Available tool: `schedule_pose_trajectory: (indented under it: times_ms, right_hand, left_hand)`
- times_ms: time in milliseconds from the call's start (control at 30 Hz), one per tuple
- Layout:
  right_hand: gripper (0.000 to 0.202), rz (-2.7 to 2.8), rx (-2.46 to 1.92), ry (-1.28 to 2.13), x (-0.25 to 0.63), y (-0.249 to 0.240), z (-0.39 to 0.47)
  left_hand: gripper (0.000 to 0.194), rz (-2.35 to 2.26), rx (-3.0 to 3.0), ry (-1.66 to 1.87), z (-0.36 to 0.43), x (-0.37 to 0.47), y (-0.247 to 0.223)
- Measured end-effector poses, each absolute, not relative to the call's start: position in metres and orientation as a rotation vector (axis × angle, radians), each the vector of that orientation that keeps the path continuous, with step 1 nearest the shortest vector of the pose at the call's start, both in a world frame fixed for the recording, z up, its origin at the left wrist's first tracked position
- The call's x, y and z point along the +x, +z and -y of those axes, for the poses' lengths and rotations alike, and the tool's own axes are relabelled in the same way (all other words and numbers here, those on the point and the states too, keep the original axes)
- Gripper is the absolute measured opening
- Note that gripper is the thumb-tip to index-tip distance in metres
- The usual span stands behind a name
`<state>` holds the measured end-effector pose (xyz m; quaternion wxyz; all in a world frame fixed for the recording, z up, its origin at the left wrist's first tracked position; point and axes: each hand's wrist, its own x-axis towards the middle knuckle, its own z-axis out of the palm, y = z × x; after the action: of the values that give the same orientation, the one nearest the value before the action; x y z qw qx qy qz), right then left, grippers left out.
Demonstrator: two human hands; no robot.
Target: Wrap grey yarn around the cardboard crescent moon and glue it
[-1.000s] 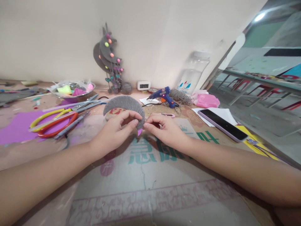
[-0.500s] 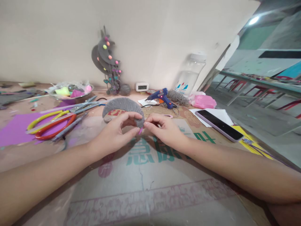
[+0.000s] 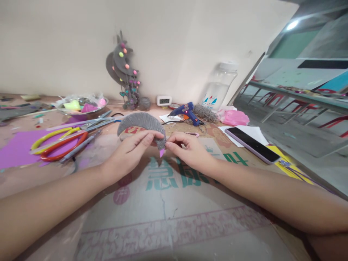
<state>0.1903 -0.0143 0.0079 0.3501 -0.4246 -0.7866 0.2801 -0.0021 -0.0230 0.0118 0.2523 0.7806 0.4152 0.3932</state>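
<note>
A crescent moon (image 3: 140,120) wrapped in grey yarn is held above the cardboard, its curve arching up to the left. A bare purple tip (image 3: 162,152) shows at its lower right end. My left hand (image 3: 136,148) is closed on the crescent near that end, with thumb and fingers together. Just beside it, my right hand (image 3: 187,146) pinches at the crescent's right edge, thumb against forefinger. Whether a strand of yarn lies in that pinch is too small to make out.
Scissors with yellow and red handles (image 3: 61,143) lie at left on purple sheet (image 3: 16,148). Behind are a bowl (image 3: 94,113), a decorated moon hanging (image 3: 126,69), a timer (image 3: 164,101), a blue glue gun (image 3: 187,111), grey yarn (image 3: 205,113) and a bottle (image 3: 220,85). A phone (image 3: 252,144) lies right.
My left thumb has moved up from the crescent's lower end, toward the fingers. More of the purple tip now shows. My right hand stays pinched at about the same place.
</note>
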Motion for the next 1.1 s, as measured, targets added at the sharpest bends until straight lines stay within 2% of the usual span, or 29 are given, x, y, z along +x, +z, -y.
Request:
schedule_pose_trajectory:
  times_ms: [233,467,767,1100]
  right_hand:
    - [0.033,1.972,-1.125,0.834,0.195,0.003,0.008]
    - [0.026,1.878,-1.058,1.118,0.193,0.003,0.007]
    - [0.027,1.645,-1.036,1.163,0.198,0.001,0.001]
    - [0.026,1.83,-1.023,1.21,0.191,-0.001,0.006]
  left_hand:
    - [0.029,-1.158,2.126,1.064,0.02,-0.003,0.008]
    - [0.027,-1.015,2.216,0.958,0.018,-0.001,0.004]
    - [0.023,-1.08,1.97,0.995,0.013,-0.002,0.002]
    - [0.037,-1.111,1.805,0.987,0.016,0.001,0.01]
